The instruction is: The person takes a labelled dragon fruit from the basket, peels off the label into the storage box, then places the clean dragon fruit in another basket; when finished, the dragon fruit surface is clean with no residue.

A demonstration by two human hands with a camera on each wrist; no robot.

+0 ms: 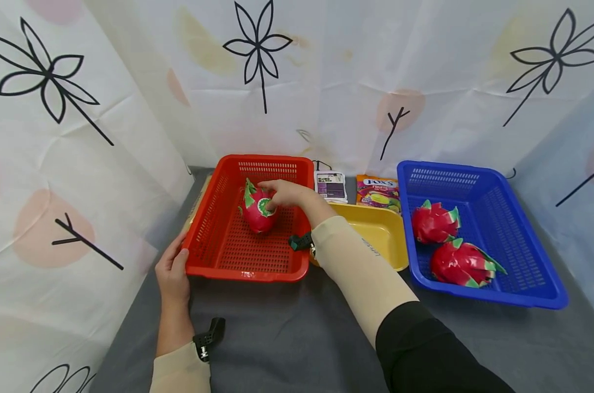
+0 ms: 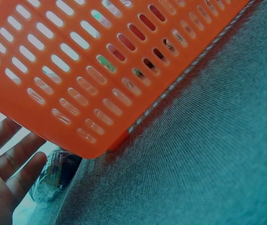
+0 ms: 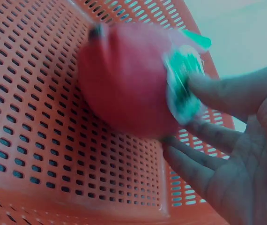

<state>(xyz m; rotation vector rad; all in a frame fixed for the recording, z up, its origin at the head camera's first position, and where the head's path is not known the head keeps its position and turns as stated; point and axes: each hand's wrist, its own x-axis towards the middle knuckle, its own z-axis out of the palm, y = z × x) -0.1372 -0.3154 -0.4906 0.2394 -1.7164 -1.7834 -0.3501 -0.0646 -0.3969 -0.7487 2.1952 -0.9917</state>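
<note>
In the head view, my right hand (image 1: 289, 195) reaches into the red basket (image 1: 247, 274) and grips a red dragon fruit (image 1: 255, 217) with green leaf tips. Its thumb presses on the fruit's green and white sticker (image 3: 184, 84), and the other fingers (image 3: 194, 161) lie along its side in the right wrist view. The fruit is blurred there, over the perforated basket floor. My left hand (image 1: 173, 273) touches the red basket's left rim near the front corner. Its fingers (image 2: 18, 154) look nearly straight, with their tips at the rim, in the left wrist view.
To the right, a blue basket (image 1: 537, 262) contains two dragon fruits (image 1: 435, 222). Between the baskets is a yellow tray (image 1: 375, 218), with a Fox's candy bag (image 1: 377, 192) and a purple-and-white packet (image 1: 331, 186) behind it. A patterned curtain (image 1: 346, 71) backs the grey-covered table (image 1: 277, 338).
</note>
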